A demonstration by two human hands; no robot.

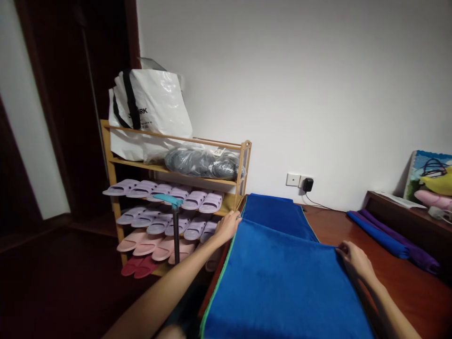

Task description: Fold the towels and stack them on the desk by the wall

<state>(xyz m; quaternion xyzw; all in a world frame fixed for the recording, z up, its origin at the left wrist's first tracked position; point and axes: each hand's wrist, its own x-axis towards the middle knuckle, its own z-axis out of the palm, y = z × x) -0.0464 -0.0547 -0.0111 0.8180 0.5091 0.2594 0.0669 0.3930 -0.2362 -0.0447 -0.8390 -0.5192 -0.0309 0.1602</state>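
Observation:
A blue towel (282, 282) with green edging lies along the left side of the brown wooden table (332, 226). Its far part is flat against the tabletop, while a nearer layer is drawn up between my hands. My left hand (229, 227) pinches this layer's far left corner, close to the table's left edge. At the far right corner, my right hand (355, 259) has its fingers closed on the same towel. The towel's near end runs out of the bottom of the view.
Left of the table stands a wooden shoe rack (244, 160) with several rows of slippers (192, 200). A white bag (158, 103) sits on top. Rolled blue and purple cloths (391, 238) lie at the right. A black plug (308, 184) is in the wall socket.

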